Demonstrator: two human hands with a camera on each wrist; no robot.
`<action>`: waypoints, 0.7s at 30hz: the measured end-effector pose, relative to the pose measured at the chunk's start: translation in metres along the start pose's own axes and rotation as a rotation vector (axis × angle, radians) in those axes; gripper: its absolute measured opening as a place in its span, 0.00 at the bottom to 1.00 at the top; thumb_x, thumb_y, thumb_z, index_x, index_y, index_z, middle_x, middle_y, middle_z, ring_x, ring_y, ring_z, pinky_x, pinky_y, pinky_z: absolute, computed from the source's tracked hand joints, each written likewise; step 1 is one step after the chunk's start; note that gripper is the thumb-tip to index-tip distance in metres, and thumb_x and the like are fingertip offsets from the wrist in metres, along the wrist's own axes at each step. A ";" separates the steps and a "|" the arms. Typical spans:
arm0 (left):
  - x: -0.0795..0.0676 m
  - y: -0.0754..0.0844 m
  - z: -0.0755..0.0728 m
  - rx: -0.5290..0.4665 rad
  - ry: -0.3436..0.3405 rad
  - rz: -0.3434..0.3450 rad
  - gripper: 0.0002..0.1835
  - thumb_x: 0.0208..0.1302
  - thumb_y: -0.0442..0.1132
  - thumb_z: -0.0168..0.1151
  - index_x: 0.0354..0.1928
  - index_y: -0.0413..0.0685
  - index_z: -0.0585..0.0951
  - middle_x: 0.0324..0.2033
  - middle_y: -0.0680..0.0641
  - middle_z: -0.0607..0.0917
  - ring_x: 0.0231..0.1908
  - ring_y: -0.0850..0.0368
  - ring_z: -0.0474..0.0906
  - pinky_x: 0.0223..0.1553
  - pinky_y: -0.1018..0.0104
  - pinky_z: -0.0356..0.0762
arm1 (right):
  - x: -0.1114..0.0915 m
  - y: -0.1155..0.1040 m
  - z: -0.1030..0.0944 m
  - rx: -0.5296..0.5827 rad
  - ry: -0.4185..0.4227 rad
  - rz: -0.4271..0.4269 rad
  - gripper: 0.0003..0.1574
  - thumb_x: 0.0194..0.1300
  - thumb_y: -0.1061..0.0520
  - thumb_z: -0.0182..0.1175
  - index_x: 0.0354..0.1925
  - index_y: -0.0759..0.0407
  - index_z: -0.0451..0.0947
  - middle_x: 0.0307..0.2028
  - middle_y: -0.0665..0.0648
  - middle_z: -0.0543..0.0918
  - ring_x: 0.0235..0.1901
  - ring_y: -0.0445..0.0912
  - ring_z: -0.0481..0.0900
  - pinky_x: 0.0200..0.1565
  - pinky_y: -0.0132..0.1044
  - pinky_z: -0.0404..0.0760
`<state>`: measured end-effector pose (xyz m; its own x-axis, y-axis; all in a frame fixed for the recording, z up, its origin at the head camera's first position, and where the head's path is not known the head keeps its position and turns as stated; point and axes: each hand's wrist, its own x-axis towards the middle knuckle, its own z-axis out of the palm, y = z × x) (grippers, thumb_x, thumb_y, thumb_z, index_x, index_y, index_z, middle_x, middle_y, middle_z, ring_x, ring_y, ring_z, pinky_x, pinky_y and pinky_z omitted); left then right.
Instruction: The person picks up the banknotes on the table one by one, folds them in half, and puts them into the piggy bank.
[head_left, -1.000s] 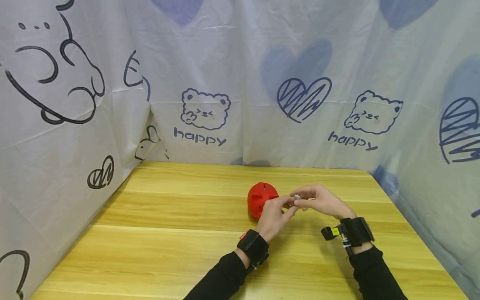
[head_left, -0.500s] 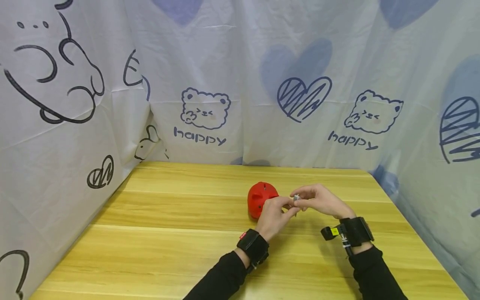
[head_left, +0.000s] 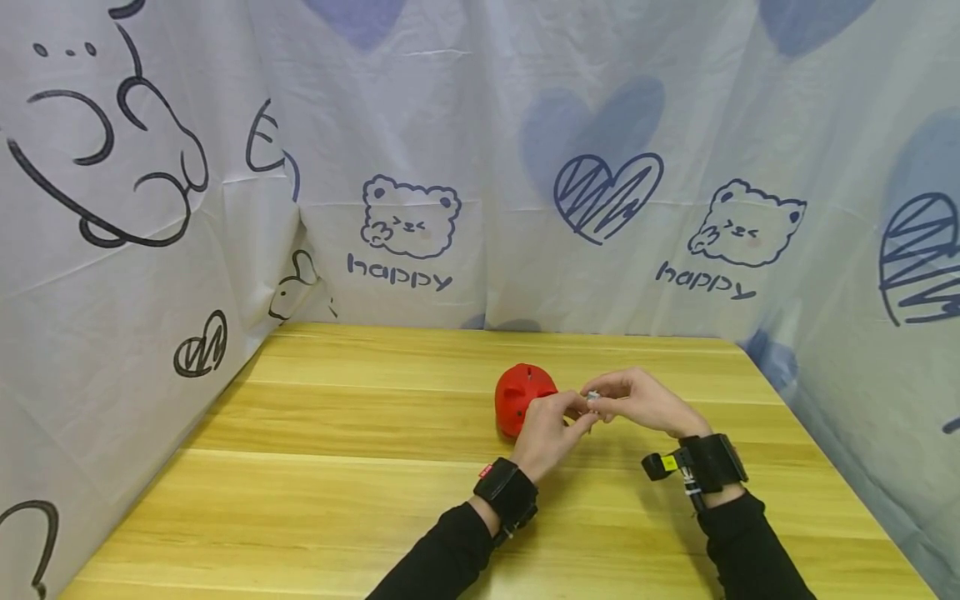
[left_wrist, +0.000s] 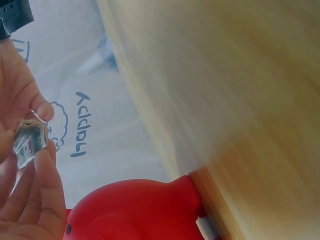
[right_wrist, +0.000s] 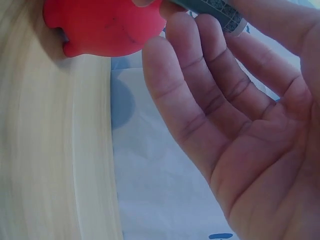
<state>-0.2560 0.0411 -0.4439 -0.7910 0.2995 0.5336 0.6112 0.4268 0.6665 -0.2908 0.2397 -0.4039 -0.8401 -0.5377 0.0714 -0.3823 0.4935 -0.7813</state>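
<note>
Both hands meet at a small folded banknote (head_left: 593,397), held up over the table. My left hand (head_left: 546,432) pinches it from the left, and my right hand (head_left: 647,402) grips it between thumb and fingers from the right. Up close in the left wrist view, the banknote (left_wrist: 31,142) is a small greenish printed packet with layered pale edges. The right wrist view catches only one end of this banknote (right_wrist: 220,11), above the right fingertips. Just left of the hands stands a red piggy bank (head_left: 523,385) with a slot on top, partly hidden by the left hand.
A wood-grain table (head_left: 315,500) lies under everything. White cloth (head_left: 487,250) printed with hearts, bears and "happy" hangs along its back and sides. Each wrist wears a black strap; a small black device (head_left: 660,466) sticks out from the right one.
The fingers shift slightly around the banknote, which changes its tilt a little. Hands, arms and piggy bank otherwise keep their places.
</note>
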 end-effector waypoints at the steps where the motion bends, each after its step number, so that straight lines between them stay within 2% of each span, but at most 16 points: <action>1: 0.000 0.000 0.000 -0.009 0.001 -0.003 0.05 0.64 0.41 0.67 0.38 0.48 0.83 0.31 0.53 0.87 0.29 0.68 0.81 0.34 0.82 0.77 | 0.000 0.001 0.000 -0.002 -0.003 -0.004 0.18 0.67 0.48 0.63 0.51 0.54 0.82 0.43 0.57 0.86 0.35 0.55 0.84 0.40 0.44 0.84; 6: -0.002 0.001 -0.001 -0.059 0.001 -0.032 0.06 0.64 0.38 0.67 0.36 0.48 0.78 0.31 0.51 0.87 0.32 0.66 0.83 0.34 0.81 0.78 | 0.002 0.003 0.001 -0.005 -0.006 -0.021 0.13 0.69 0.48 0.61 0.47 0.52 0.83 0.42 0.56 0.85 0.35 0.51 0.83 0.39 0.43 0.84; 11: -0.001 0.003 -0.001 -0.067 -0.002 -0.035 0.06 0.64 0.36 0.66 0.37 0.48 0.78 0.31 0.51 0.86 0.32 0.66 0.82 0.35 0.81 0.78 | 0.003 0.002 0.003 0.007 -0.004 -0.032 0.11 0.70 0.49 0.60 0.44 0.53 0.82 0.38 0.55 0.86 0.34 0.49 0.81 0.39 0.40 0.82; 18: 0.000 0.002 0.000 -0.018 0.034 -0.022 0.06 0.62 0.35 0.68 0.35 0.48 0.78 0.28 0.52 0.85 0.30 0.66 0.81 0.35 0.81 0.77 | 0.002 0.001 0.004 -0.007 0.015 -0.050 0.09 0.70 0.49 0.60 0.43 0.50 0.83 0.37 0.53 0.85 0.37 0.57 0.80 0.39 0.42 0.81; 21: 0.000 0.001 0.000 -0.003 0.044 -0.013 0.06 0.62 0.35 0.68 0.34 0.49 0.78 0.27 0.52 0.84 0.29 0.66 0.80 0.34 0.81 0.77 | 0.002 0.000 0.004 -0.024 0.031 -0.056 0.09 0.69 0.48 0.60 0.43 0.48 0.83 0.39 0.52 0.85 0.38 0.57 0.80 0.40 0.45 0.81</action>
<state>-0.2554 0.0409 -0.4434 -0.7967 0.2559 0.5476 0.6013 0.4282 0.6747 -0.2906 0.2359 -0.4059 -0.8283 -0.5439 0.1343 -0.4380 0.4792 -0.7606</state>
